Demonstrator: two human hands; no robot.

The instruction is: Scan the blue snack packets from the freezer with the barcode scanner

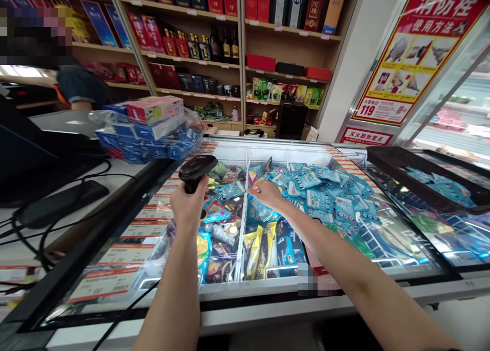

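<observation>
The left hand [185, 204] was clamped on the grip of a black scanner [197, 168], and the scanner's wide head was above the fingers. The right hand [267, 193] was at the near left edge of a heap of light-blue packets [321, 197], with its fingers bent and drawn close together. The fingertips were small in this view, so I could not tell if they pinched a packet or only touched one. One single packet [230, 189] lay between the two hands, a little apart from the heap.

The heap was spread on the glass top of a chest freezer [245, 316], mostly to the right of the right hand. Under the glass there were ice creams, among them yellow wrappers [264, 243], and a white wire divider [242, 228] stood between two compartments. Many price labels [105, 269] were along the left side of the glass. On the right side, a dark brown tray [386, 162] carried more packets of the same blue kind.

To the left was a white worktop [119, 187] with black cables [48, 238], and near its far end was a plastic-wrapped bundle of blue boxes [153, 141] with a pink box [155, 110] on it. Farther away, another person's dark sleeve [78, 88] was seen, then shelves [291, 30] with bottles and gift boxes, and a red poster [421, 49] at the right
</observation>
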